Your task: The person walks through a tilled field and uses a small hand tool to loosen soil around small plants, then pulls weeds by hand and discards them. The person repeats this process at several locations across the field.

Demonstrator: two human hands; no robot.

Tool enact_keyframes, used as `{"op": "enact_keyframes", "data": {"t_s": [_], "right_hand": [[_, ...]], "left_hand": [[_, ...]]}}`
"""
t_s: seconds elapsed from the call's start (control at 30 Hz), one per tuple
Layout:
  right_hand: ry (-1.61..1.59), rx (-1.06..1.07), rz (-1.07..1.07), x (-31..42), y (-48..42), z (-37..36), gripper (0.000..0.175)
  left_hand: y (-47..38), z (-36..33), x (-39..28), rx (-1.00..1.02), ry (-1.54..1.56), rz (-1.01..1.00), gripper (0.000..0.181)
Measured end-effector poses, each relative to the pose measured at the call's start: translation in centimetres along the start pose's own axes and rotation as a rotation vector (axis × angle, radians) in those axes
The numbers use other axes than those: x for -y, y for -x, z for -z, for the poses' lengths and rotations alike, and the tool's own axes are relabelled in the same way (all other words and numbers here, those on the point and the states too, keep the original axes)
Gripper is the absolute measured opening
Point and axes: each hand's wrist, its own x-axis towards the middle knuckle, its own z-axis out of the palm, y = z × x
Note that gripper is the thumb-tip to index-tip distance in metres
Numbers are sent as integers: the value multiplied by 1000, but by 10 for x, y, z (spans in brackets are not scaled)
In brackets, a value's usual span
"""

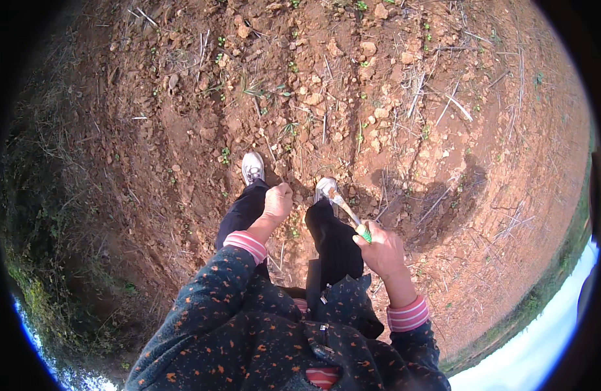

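Note:
My left hand [278, 201] is curled into a fist over the soil, between my two legs. Whatever its fingers might cover is hidden. My right hand [382, 250] grips the green handle [364, 233] of a small hand trowel [348, 211]. The trowel's narrow metal blade points up and to the left, with reddish soil stuck near its tip. That tip overlaps my right shoe [325, 187] in the view; whether they touch, I cannot tell. My left shoe [253, 167] stands a little farther forward on the ground.
Reddish, cloddy field soil [193, 127] lies all around, with shallow rows of small green seedlings [225, 155]. Dry stalks [459, 106] and clods [314, 99] are scattered ahead. Dense shrubs [51, 273] border the left side. A shadow [442, 210] falls to the right.

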Motion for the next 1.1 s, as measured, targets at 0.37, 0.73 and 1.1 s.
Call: {"op": "enact_keyframes", "data": {"t_s": [0.37, 0.73, 1.1], "right_hand": [[108, 126, -148, -70, -165, -120, 29], [21, 57, 73, -49, -254, -107, 32], [89, 169, 50, -25, -299, -92, 27]], "left_hand": [[-1, -90, 61, 465, -350, 46, 17], [-195, -101, 124, -223, -13, 130, 17], [-281, -100, 125, -251, 46, 41, 14]]}}
